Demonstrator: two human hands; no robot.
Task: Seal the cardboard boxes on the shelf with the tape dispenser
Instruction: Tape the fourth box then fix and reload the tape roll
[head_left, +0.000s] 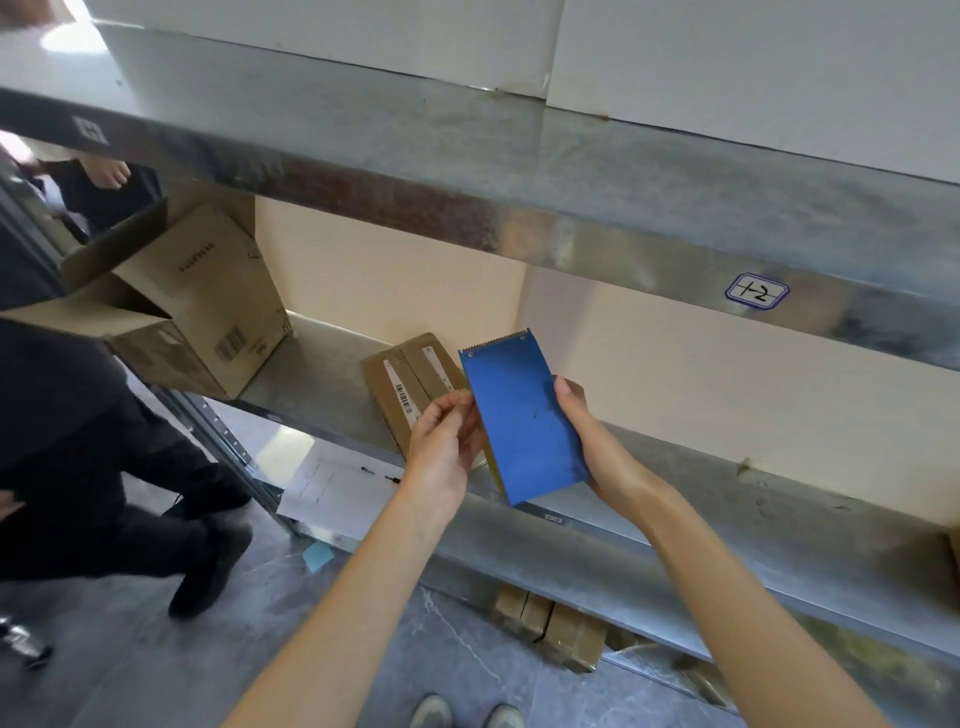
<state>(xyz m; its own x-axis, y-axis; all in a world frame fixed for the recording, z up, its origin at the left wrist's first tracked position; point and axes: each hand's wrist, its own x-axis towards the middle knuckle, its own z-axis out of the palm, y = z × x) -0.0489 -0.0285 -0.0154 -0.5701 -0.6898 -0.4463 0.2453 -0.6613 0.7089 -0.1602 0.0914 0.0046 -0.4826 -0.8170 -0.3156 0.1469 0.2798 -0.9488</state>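
Right hand (582, 431) wraps the right edge of the blue tape dispenser (522, 415), thumb on the blue face, fingers hidden behind; grip closed on it. Dispenser held in the air above the front lip of the middle shelf (675, 525), tilted, serrated cutter edge at the far end, away from the grip, pointing up and back toward the wall. A sliver of yellow shows under the dispenser's left edge. Left hand (441, 441) sits just left of the right-hand grip, fingertips pinched together at the dispenser's left edge; whether tape is between them cannot be told. Beyond and left of both grips, a small cardboard box (410, 379) lies on the shelf, white barcode labels on top, its centre seam visible; the left hand covers its near corner. Further left of the grip, well apart, a large cardboard box (208, 306) stands tilted at the shelf's left end with its flaps open. Above the grip, the upper shelf's metal edge carries a handwritten label (757, 293). Below the grip, more small boxes (550, 629) rest at floor level under the shelf. Far left, another person (104, 467) in dark clothes and dark shoes. At the bottom edge, the wearer's own shoes (462, 714) on grey floor.
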